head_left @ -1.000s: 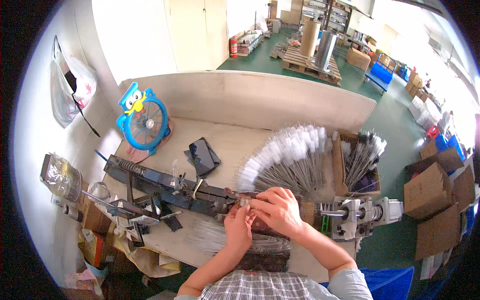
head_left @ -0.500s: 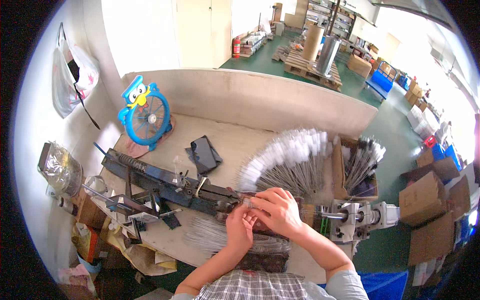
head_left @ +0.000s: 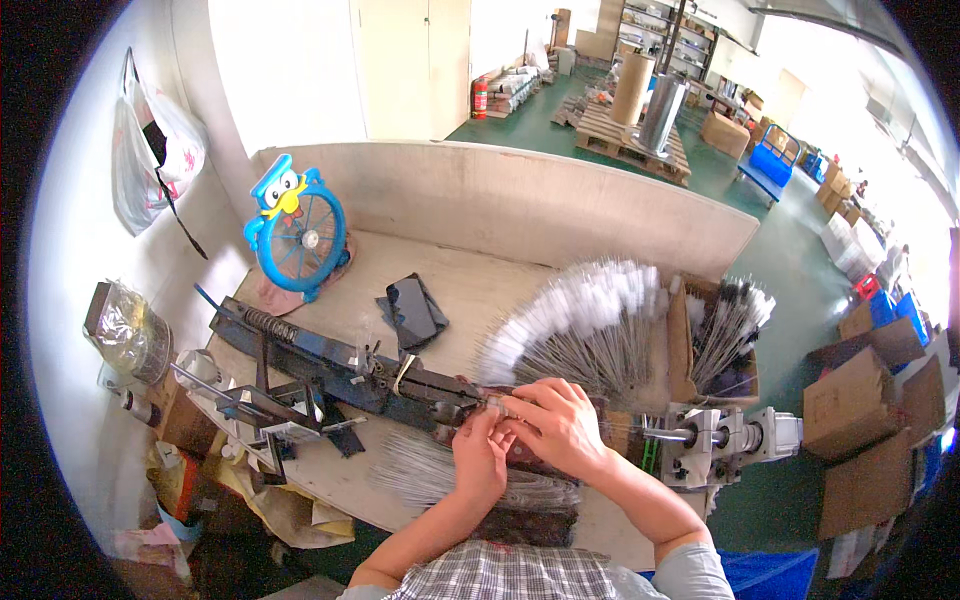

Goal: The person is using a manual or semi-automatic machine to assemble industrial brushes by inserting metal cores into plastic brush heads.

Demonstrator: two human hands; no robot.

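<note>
My left hand (head_left: 481, 458) is closed, its fingertips raised to a small pale piece (head_left: 495, 404) at the right end of a long dark metal machine (head_left: 330, 362). Just beside it, my right hand (head_left: 562, 428) bends over the same spot with thumb and fingers together. The fingertips hide most of what they grip; it may be a thin wire brush, but I cannot tell. A bundle of thin wire stems (head_left: 415, 470) lies below the left hand. Beyond my right hand, white-bristled wire brushes (head_left: 575, 315) spread out in a fan on the table.
A cardboard box (head_left: 682, 340) of black and white brushes stands right of the fan. The metal spindle unit (head_left: 730, 435) sits at the table's right edge. Farther back are a dark phone (head_left: 412, 310) and a blue duck-topped fan (head_left: 300, 235), before a low partition (head_left: 500, 195).
The whole view has shifted slightly. My left fingertips have drawn up closer to the small pale piece, while my right hand stays almost in place.
</note>
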